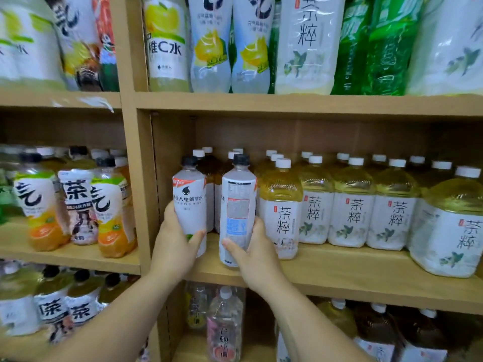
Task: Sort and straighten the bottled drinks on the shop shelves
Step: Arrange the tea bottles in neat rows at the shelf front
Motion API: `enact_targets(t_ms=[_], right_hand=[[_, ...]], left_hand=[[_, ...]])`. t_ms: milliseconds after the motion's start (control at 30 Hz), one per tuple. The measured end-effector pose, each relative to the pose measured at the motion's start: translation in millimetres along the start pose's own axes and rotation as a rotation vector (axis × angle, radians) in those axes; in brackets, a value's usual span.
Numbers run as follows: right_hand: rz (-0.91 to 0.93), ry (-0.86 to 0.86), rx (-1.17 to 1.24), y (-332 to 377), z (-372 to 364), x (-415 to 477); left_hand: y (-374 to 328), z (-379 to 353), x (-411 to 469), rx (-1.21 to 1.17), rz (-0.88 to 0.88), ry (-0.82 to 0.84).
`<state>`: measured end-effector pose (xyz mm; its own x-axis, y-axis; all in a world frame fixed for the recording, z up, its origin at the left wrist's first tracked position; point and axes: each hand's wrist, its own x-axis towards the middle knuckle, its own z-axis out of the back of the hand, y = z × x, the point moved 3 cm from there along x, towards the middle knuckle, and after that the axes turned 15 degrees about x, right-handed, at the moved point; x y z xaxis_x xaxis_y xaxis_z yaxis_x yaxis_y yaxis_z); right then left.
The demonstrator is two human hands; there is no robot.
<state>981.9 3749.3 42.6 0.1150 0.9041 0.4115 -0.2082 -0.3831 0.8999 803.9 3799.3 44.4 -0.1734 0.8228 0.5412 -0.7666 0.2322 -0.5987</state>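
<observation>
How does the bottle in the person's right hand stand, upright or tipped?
Upright: the bottle in the right hand has its black cap directly above its base.

The light wooden shelf (352, 267) bears, at its front, a slim black-capped white-labelled plastic bottle (189, 205) in the left grip (175, 249) and a second black-capped bottle (237, 205), blue print showing, in the right grip (254, 252). Just right of the right grip stand rows of squat white-capped yellow tea bottles (352, 205); behind both grips, darker white-capped bottles (209, 168).
</observation>
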Motion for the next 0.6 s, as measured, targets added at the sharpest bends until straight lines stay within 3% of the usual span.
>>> enact_targets(t_ms=[500, 600], right_hand=[[-0.183, 0.006, -0.200, -5, -20, 26], [-0.100, -0.024, -0.252, 14, -12, 9]], left_hand=[[19, 6, -18, 0.052, 0.035, 0.100], [4, 24, -32, 0.082, -0.024, -0.046]])
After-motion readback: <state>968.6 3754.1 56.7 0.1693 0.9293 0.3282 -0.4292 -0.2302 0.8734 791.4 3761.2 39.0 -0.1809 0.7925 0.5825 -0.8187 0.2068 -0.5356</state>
